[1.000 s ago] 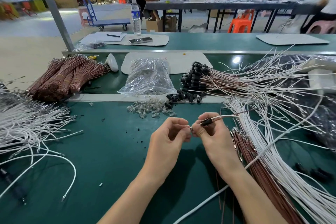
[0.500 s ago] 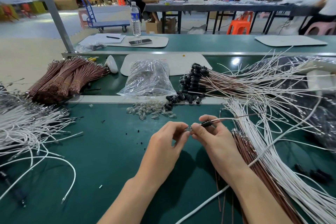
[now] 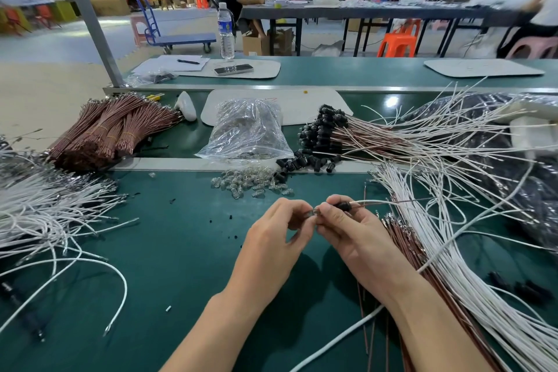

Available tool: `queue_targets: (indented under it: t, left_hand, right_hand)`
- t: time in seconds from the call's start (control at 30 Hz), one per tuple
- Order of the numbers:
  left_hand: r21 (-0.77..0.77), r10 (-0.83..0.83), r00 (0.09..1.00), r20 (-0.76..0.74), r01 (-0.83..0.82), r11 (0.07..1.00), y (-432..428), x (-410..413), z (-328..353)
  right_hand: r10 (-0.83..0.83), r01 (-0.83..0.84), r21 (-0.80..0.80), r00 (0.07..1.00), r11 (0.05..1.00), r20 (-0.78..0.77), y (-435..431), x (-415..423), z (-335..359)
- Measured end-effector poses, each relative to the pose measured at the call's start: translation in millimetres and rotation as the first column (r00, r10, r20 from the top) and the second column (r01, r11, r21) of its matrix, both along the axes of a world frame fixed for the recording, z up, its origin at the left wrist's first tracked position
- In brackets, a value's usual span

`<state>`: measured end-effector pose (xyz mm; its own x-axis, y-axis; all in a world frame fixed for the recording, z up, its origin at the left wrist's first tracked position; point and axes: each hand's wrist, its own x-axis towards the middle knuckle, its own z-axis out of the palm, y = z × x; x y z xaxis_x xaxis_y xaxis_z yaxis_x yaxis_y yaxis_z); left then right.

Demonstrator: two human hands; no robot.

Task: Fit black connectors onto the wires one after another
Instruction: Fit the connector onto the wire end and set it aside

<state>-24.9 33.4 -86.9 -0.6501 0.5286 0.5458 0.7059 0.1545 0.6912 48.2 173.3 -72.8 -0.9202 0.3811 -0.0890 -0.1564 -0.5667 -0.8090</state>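
We count two hands, left hand (image 3: 268,244) and right hand (image 3: 359,238), one water bottle (image 3: 226,33), one clear plastic bag (image 3: 247,133), one pen (image 3: 187,61), one blue trolley (image 3: 184,39), and one orange stool (image 3: 398,44); the white wires (image 3: 489,311) and black connectors (image 3: 326,130) are too many for us to count.

Bright, even overhead light — a glare spot on the green table (image 3: 391,102); edges bend, far right perhaps motion-blurred.

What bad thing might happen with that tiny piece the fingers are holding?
The small clear piece, pinched by the left hand, might slip and get lost among the loose clear pieces lying just beyond. The right hand holds the black connector close to the white wires, so its own trailing wire may snag in them.
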Motion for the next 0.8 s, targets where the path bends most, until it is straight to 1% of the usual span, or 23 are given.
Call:
queue_targets:
  t: [0.13, 0.23, 0.3, 0.4, 0.53, 0.63, 0.8]
  left_hand:
    - [-0.029, 0.024, 0.995, -0.092, -0.027, 0.999, -0.5, 1.3, 2.9]
    - [-0.035, 0.02, 0.993, -0.118, -0.025, 0.999, -0.9, 0.7, 3.0]
    - [-0.024, 0.015, 0.994, -0.113, -0.018, 1.0, -1.0, -0.3, 2.7]
    - [0.036, 0.016, 0.998, -0.064, -0.014, 0.999, -0.1, -2.0, 1.1]
    - [0.068, 0.008, 1.0, -0.029, -0.006, 0.998, 1.4, -3.6, 0.2]
    - [0.04, -0.013, 1.0, -0.02, 0.014, 0.999, 0.5, -4.6, 0.8]
    - [-0.028, -0.041, 0.996, -0.08, 0.039, 0.999, -0.7, -3.6, 3.8]
  right_hand:
    - [0.009, -0.009, -0.013, 1.0, 1.0, 0.019, -0.2, 0.6, 1.5]
    - [-0.011, 0.011, -0.004, 0.999, 1.0, 0.042, 0.2, 0.6, 1.7]
    - [-0.027, 0.027, -0.002, 0.998, 1.0, 0.051, 0.7, 0.9, 1.8]
    - [-0.039, 0.04, -0.008, 0.997, 0.999, 0.066, -0.9, 0.4, 1.0]
    - [-0.023, 0.026, -0.037, 0.998, 0.999, 0.066, -3.4, -0.7, 0.4]
    - [0.003, -0.003, -0.001, 0.998, 1.0, 0.064, -1.3, 1.1, 2.4]
    - [0.014, -0.015, 0.016, 0.999, 1.0, 0.041, -0.8, 2.7, 4.4]
